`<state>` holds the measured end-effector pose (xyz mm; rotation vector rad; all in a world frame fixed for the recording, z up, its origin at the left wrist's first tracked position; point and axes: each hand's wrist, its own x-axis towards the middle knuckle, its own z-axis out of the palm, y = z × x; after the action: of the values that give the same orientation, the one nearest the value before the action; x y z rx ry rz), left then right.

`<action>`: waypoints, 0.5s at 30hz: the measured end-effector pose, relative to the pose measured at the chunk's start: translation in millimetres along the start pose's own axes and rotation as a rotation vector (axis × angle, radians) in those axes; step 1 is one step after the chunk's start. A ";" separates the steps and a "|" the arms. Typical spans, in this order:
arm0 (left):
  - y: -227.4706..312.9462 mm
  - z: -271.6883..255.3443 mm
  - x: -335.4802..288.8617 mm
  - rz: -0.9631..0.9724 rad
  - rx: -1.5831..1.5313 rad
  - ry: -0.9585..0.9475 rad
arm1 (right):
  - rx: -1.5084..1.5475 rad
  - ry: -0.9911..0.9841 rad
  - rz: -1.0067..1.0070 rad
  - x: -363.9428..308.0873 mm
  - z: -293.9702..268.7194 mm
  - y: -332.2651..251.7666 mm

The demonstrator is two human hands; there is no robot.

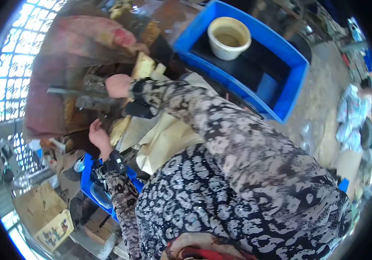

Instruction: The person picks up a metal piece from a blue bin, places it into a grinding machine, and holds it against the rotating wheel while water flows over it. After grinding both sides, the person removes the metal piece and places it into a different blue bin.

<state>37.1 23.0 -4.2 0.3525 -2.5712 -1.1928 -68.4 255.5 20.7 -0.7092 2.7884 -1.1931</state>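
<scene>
My right hand (119, 85) is closed round one end of a long grey bar (73, 91), which looks like metal and points to the left. Just below and nearer to me, my left hand (99, 136) has its fingers drawn together at a small dark piece (102, 115), too unclear to name. Both hands are over a cluttered, dark work spot, hung with a reddish-brown cloth (49, 73) on its left and far sides. Yellowish foam-like blocks (144, 66) stand beside my right wrist. A cream sheet (166, 141) lies in front of my body.
A large blue tub (242, 93) at the far right holds a cream bucket (229, 39). A smaller blue bin (86, 182) is by my left forearm. A cardboard box (41, 208) sits at lower left. Plastic bags (351, 117) lie along the right, beyond the floor (320, 95).
</scene>
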 end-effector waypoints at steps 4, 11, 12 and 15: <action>67.1 8.8 -11.5 -0.187 -0.372 -0.107 | 0.771 -0.172 0.222 -4.9 -24.8 -6.5; 133.8 15.6 -10.2 -0.119 -0.865 -0.396 | 1.096 -0.459 0.099 -66.6 -81.1 -51.5; 145.8 21.9 -14.8 -0.154 -0.872 -0.396 | 1.075 -0.466 0.089 -70.9 -80.1 -45.8; 131.0 20.5 -18.9 -0.207 -1.112 -0.524 | 0.980 -0.484 -0.004 -77.1 -80.4 -49.2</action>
<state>34.2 126.1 81.3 0.0335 -1.7587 -2.7931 4.4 312.8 99.9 -0.7304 1.5299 -1.8166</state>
